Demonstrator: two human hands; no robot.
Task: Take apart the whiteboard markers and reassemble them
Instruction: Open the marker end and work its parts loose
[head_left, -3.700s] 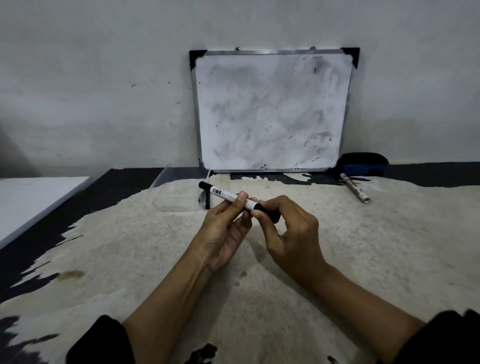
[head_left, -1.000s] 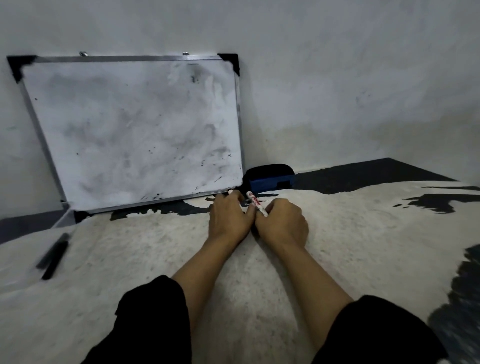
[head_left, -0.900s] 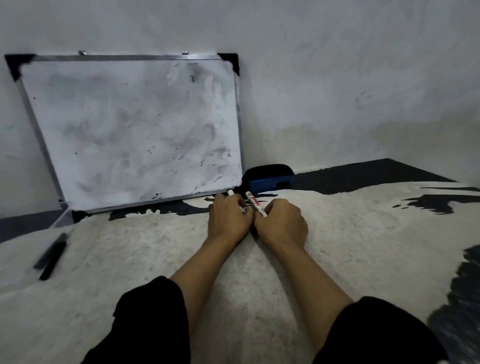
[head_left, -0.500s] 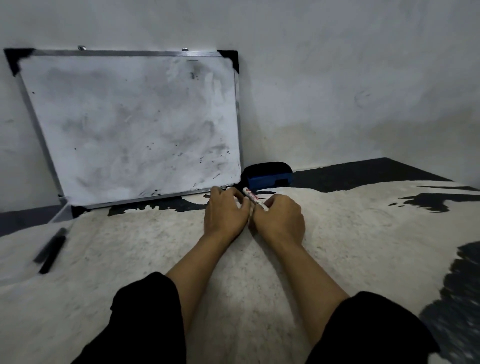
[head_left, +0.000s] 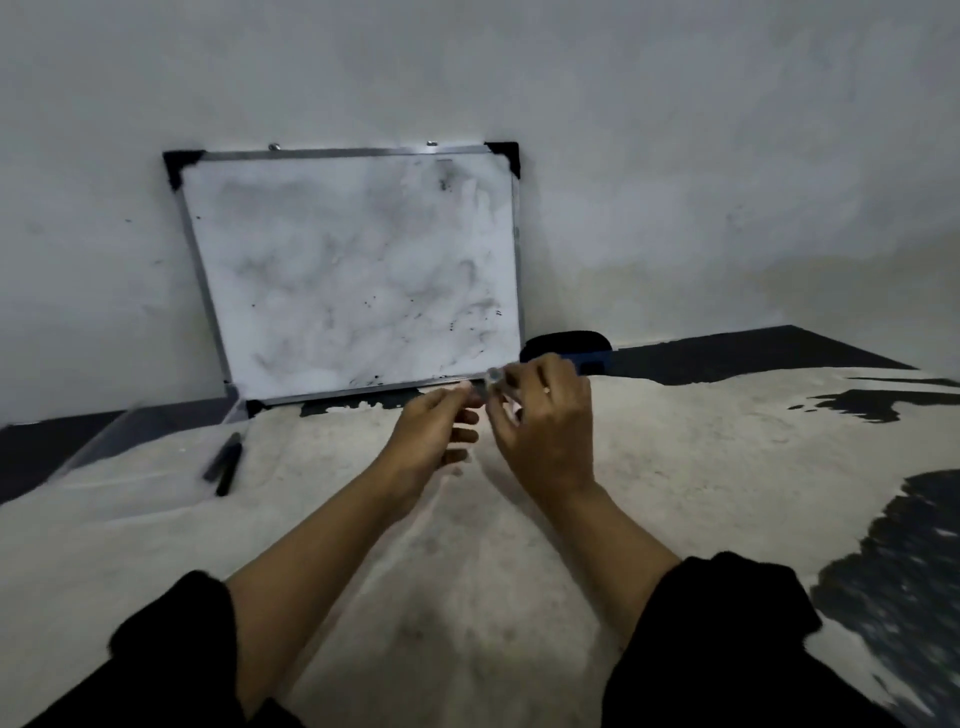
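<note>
Both my hands are raised over the worn table in front of the whiteboard. My right hand (head_left: 545, 426) is closed around a white marker with red print (head_left: 496, 382); only its end shows above the fingers. My left hand (head_left: 434, 431) pinches that end with thumb and forefinger, while its other fingers are spread. The image is blurred, so I cannot tell whether a cap is on or off. A black marker (head_left: 224, 462) lies on the table to the left, apart from both hands.
A smudged whiteboard (head_left: 358, 270) leans against the wall behind my hands. A black and blue eraser (head_left: 569, 347) sits by the board's right corner. A clear plastic container (head_left: 130, 467) lies at the left by the black marker. The tabletop (head_left: 675, 467) is peeled, pale with black patches.
The black marker I held earlier now lies at the left. Both hands have lifted the red-print marker off the table, and the view has swung back to the left.
</note>
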